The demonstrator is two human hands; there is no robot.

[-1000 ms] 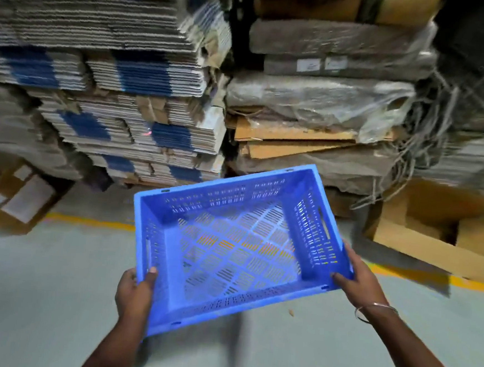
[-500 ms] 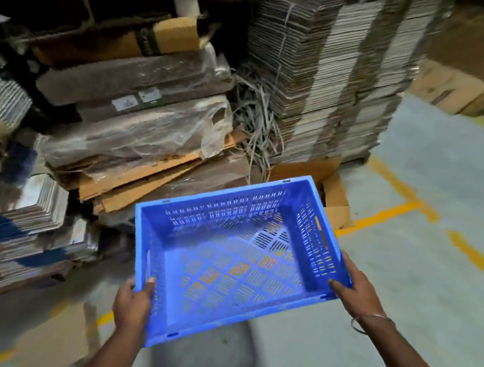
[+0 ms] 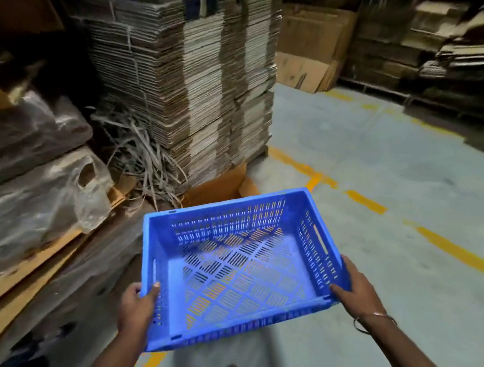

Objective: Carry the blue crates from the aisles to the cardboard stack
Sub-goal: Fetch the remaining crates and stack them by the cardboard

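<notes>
Crate [image 3: 237,267] x1, blue, hands x2 gripping

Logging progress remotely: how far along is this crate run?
Done: one empty blue slotted plastic crate is lifted clear of the floor. In hand: left hand and right hand grip its near corners, beside the tall stack of flattened cardboard. Left: setting it down; no other crates show.

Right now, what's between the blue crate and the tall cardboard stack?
The head view shows an open brown box between the blue crate and the cardboard stack.
</notes>
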